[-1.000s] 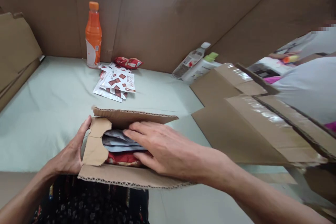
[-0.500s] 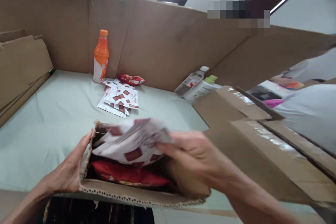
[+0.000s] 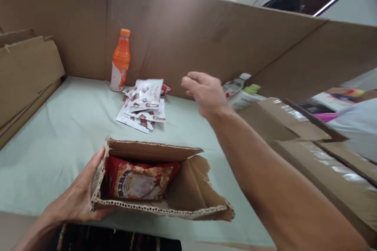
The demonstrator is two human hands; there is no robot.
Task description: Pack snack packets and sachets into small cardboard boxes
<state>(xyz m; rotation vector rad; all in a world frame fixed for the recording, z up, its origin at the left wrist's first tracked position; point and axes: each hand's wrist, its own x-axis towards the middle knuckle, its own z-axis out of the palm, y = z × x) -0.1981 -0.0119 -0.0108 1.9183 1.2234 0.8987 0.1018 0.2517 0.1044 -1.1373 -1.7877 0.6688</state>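
Observation:
My left hand (image 3: 76, 196) grips the left end of an open cardboard box (image 3: 165, 208), thumb along its side and fingers under the near edge. Inside the box lies a red food packet (image 3: 141, 182) with a printed label. My right hand (image 3: 206, 92) is raised beyond the box, its fingers loosely bent with a small space by the thumb and nothing visible in them. Left of it, several white sachets with brown squares (image 3: 144, 104) form a loose pile on the cloth. Partly hidden behind that pile is another red packet (image 3: 165, 89).
An orange drink bottle (image 3: 120, 60) stands by the cardboard wall (image 3: 182, 35). Clear bottle (image 3: 237, 84) and a green-capped container (image 3: 250, 92) lean at the right. Folded cardboard (image 3: 29, 70) is at left, cardboard boxes (image 3: 309, 164) at right. A person's pale sleeve (image 3: 359, 121) shows beyond.
My right hand has taken the bunch of white sachets out of the box, let them go on the pile and moved up and right. The red packet in the box is now uncovered.

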